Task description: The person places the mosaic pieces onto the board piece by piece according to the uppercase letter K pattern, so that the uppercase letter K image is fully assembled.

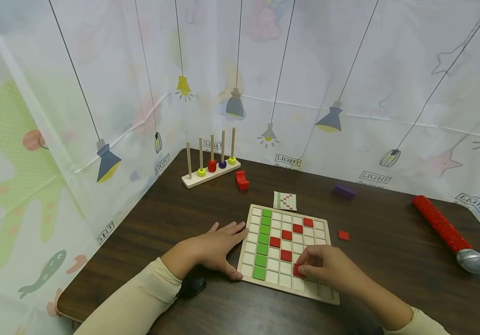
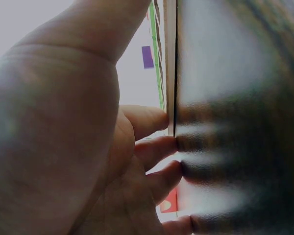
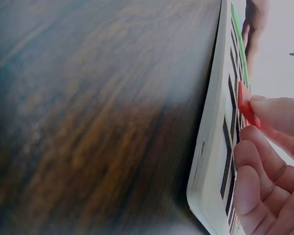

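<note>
A square wooden grid board [image 1: 285,280] lies on the dark table, with a column of green tiles [image 1: 261,249] near its left side and several red tiles [image 1: 286,255] in diagonal lines. My right hand [image 1: 327,270] pinches a red tile [image 3: 246,104] between thumb and fingers at a square near the board's front edge. In the right wrist view that tile is tilted at the board's surface. My left hand [image 1: 216,246] rests beside the board's left edge, fingers spread, thumb at the front left corner. A loose red tile [image 1: 343,235] lies right of the board.
Behind the board is a small pattern card [image 1: 285,201]. Farther back stand a peg rack with rings [image 1: 210,175], a red block [image 1: 242,180] and a purple block [image 1: 344,191]. A red toy microphone [image 1: 445,228] lies at the right. Printed curtains [image 1: 298,93] border the table.
</note>
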A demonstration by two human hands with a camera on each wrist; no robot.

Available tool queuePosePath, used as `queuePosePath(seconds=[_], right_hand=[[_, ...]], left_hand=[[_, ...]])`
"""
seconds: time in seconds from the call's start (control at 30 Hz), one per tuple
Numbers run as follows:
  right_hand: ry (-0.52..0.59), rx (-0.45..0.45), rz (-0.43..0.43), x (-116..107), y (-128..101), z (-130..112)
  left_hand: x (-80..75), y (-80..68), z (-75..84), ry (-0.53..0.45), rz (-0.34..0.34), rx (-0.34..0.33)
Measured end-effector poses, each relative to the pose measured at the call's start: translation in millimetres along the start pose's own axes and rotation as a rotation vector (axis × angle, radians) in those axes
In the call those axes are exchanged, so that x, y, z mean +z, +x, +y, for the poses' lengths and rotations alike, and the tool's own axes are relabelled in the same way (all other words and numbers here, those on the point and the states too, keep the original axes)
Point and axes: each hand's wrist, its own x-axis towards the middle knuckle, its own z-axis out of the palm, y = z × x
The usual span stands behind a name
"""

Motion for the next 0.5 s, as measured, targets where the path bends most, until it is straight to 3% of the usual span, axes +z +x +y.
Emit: queuePosePath(seconds=[0.33,0.5], right_hand=[[-0.033,-0.001,0.026,1.4,0.6,0.9],[-0.087,0.044,0.080,-3.6,3.3,3.0]], left_hand=[[1.0,0.7,0.0,0.007,0.005,-0.002],[0.6,1.7,-0.3,0.017,0.009,0.000]])
